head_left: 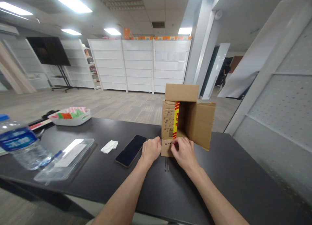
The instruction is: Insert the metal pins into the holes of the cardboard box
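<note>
A brown cardboard box [168, 118] stands on the table with its flaps spread, its opening facing me. Dark round dots mark its left flap, and a few more dot the lower front flap [166, 150]. My left hand [151, 149] is closed in a fist at the left edge of that lower flap; whatever its fingers may hold is hidden. My right hand [184, 152] pinches at the lower flap's right part, close to the dots, and I cannot make out what is between the fingertips. Two thin metal rods [167, 165] show just below the flap, between my wrists.
Left of my hands lie a phone [131, 151], a crumpled white tissue [109, 146] and a clear plastic case [65, 161]. A water bottle [21, 143] is at the far left. Behind them sits a white basket [70, 120] with colourful cloth-like items. A white partition [280, 121] borders the right side.
</note>
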The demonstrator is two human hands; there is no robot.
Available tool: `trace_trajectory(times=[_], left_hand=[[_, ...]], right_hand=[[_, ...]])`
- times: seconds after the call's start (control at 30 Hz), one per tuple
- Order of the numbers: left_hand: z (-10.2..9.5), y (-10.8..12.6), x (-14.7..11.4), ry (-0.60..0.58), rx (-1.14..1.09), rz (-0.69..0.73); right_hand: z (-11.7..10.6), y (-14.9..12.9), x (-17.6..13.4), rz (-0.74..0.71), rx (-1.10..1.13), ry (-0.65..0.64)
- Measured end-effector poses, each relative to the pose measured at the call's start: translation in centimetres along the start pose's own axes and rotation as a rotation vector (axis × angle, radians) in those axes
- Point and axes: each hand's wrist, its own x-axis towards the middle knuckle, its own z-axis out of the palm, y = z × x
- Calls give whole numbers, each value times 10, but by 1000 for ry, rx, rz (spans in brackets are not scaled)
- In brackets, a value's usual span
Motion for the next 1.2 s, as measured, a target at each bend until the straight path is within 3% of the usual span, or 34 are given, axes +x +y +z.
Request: trace_trajectory(times=[0.3, 0.5, 0.73, 1.0, 1.2], left_hand=[[-5, 3, -2, -13, -8, -17], [-11, 5, -3, -48, -16, -59], [-8, 4, -2, -29, -18, -29], [-9, 5, -3, -46, -16, -60], [-4, 2, -1, -29, -21, -19]], right_hand=[[-2, -2, 1, 5, 202, 62], [-15, -7, -3, -60, 377, 99], [-26, -4, -5, -87, 426, 100], [-37, -1, -5, -118, 404, -34], [-43, -5, -34, -148, 431, -223]])
